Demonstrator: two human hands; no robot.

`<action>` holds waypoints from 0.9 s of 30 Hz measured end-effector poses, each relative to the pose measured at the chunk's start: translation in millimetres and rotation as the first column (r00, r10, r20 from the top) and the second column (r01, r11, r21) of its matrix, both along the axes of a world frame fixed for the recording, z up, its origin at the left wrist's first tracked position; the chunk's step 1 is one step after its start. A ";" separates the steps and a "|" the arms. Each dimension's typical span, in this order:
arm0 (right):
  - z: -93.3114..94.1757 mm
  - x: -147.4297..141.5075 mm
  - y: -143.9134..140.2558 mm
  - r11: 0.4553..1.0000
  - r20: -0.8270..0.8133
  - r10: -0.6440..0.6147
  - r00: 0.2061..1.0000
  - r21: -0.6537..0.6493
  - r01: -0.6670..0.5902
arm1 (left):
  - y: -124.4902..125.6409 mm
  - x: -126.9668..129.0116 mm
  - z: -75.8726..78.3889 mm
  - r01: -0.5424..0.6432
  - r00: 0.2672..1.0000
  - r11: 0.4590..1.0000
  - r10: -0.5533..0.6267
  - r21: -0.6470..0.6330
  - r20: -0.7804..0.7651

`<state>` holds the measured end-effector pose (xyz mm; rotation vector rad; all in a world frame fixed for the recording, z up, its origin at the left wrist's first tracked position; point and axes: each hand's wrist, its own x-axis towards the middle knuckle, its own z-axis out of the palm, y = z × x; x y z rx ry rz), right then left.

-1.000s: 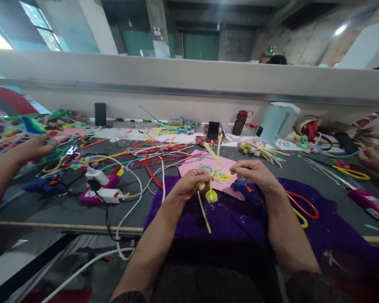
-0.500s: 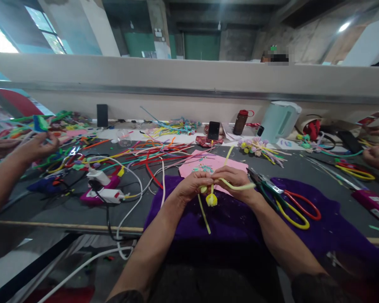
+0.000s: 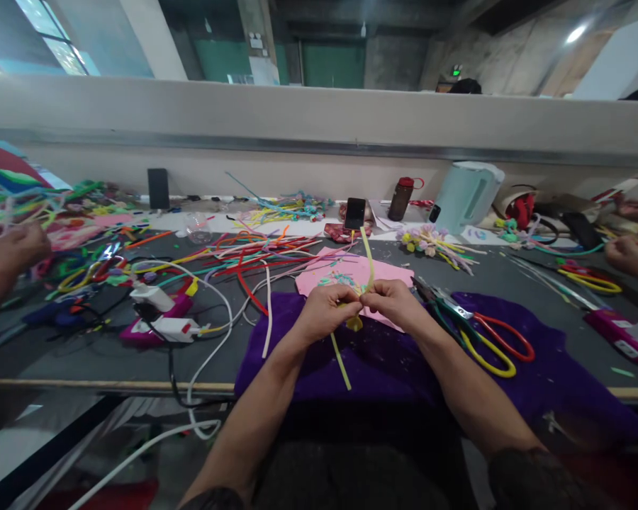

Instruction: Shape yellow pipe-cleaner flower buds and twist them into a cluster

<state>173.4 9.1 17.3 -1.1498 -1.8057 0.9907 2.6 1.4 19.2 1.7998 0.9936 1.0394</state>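
Head view: both hands, left and right, now pinched together on the yellow pipe cleaner, its end upright again.

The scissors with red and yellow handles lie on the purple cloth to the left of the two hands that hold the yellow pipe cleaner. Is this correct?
Not quite. The head view shows the scissors on the purple cloth to the right of the hands, beside the right hand. The left hand and the right hand do hold the yellow pipe cleaner.
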 end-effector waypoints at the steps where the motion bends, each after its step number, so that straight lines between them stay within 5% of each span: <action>1: 1.1 -0.7 -0.7 0.999 -0.022 0.003 1.000 -0.039 -0.004 | -0.1 0.3 0.1 -0.013 1.000 1.000 0.013 0.000 0.001; 5: 11.4 -1.3 -8.1 0.994 -0.157 -0.079 0.985 0.060 0.089 | 3.1 -2.8 1.2 0.081 0.975 0.965 -0.026 -0.248 0.219; 8: 17.3 3.4 -9.3 0.899 -0.360 -0.247 0.900 0.261 0.351 | 7.4 -7.5 1.6 0.184 0.909 0.892 0.006 -0.413 0.417; 10: 17.3 7.1 -5.5 0.872 -0.508 -0.280 0.814 0.220 0.438 | 9.6 -10.3 1.0 0.212 0.859 0.861 0.061 -0.463 0.508; 12: 14.3 8.5 -0.3 0.928 -0.543 -0.253 0.801 0.100 0.360 | 10.5 -11.9 -0.2 0.251 0.814 0.847 0.077 -0.469 0.575; 14: 9.5 6.4 2.7 0.982 -0.467 -0.157 0.870 0.020 0.188 | 10.1 -12.2 -1.7 0.308 0.795 0.835 0.037 -0.455 0.606; 17: 3.7 -0.2 0.1 0.994 -0.356 0.084 0.931 0.092 -0.055 | 8.2 -11.1 -3.5 0.380 0.807 0.812 -0.057 -0.443 0.588; 22: 3.6 -3.8 -9.4 0.849 -0.127 0.188 0.974 0.519 -0.096 | 7.5 -9.9 -5.6 0.446 0.831 0.771 -0.169 -0.454 0.530; 27: 1.1 1.6 -8.9 0.756 0.103 0.074 0.992 0.643 -0.123 | 9.0 -9.6 -6.7 0.449 0.844 0.767 -0.195 -0.459 0.500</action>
